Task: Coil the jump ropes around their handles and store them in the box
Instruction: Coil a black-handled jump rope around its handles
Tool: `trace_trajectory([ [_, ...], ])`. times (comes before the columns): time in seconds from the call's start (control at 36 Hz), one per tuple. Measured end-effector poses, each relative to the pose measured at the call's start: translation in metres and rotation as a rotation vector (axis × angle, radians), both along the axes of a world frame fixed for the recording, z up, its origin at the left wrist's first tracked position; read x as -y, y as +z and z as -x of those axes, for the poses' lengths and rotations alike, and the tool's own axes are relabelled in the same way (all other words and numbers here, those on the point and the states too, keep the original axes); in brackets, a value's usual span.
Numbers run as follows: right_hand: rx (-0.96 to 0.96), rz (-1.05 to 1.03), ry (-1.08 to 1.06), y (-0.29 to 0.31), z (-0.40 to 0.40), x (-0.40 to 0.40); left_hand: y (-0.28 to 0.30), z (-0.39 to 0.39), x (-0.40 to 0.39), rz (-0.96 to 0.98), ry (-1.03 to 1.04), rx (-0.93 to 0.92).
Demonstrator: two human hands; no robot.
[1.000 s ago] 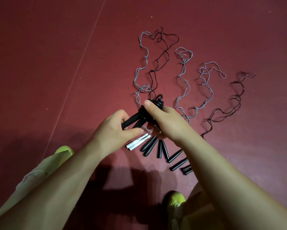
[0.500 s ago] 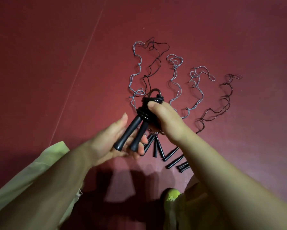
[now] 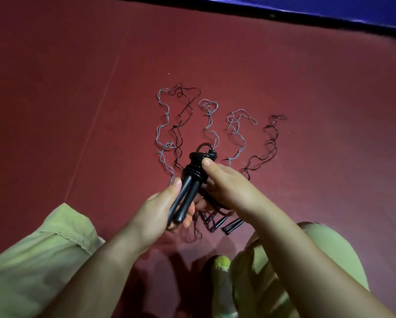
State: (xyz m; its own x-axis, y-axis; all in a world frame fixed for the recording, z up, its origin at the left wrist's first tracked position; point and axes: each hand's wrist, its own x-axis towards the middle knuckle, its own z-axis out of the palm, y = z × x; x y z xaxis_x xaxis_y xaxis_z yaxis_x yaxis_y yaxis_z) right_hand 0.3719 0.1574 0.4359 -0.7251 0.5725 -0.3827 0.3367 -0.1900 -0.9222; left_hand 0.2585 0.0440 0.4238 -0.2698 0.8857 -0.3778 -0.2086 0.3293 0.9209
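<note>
On the dark red floor (image 3: 77, 88), blue edging (image 3: 330, 10) running along the far side | loose ropes (image 3: 236, 134) lying beyond | black handle pair (image 3: 188, 193) pointing away, slightly rightward, cord coiling its far end | left hand (image 3: 160, 210) gripping the near ends | right hand (image 3: 227, 180) pinching the coil.

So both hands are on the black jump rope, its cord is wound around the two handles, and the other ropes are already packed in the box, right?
Not quite. The head view shows the other ropes lying uncoiled on the red floor; no box is visible. The rest holds: left hand and right hand hold the black jump rope, cord wound around its handles.
</note>
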Motion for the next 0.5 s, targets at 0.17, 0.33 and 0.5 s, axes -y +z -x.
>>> trace_trajectory([
  [0.17, 0.042, -0.2, -0.101, 0.042, -0.036, 0.028, 0.032, -0.023, 0.01, -0.017, -0.037, -0.197],
  [0.33, 0.185, -0.414, -0.285, 0.072, -0.061, 0.056, 0.064, -0.032, 0.02, -0.033, -0.202, -0.671],
  [0.5, 0.089, -0.455, -0.411, 0.098, -0.076, 0.085, 0.096, -0.038, 0.033, -0.001, -0.246, -0.84],
])
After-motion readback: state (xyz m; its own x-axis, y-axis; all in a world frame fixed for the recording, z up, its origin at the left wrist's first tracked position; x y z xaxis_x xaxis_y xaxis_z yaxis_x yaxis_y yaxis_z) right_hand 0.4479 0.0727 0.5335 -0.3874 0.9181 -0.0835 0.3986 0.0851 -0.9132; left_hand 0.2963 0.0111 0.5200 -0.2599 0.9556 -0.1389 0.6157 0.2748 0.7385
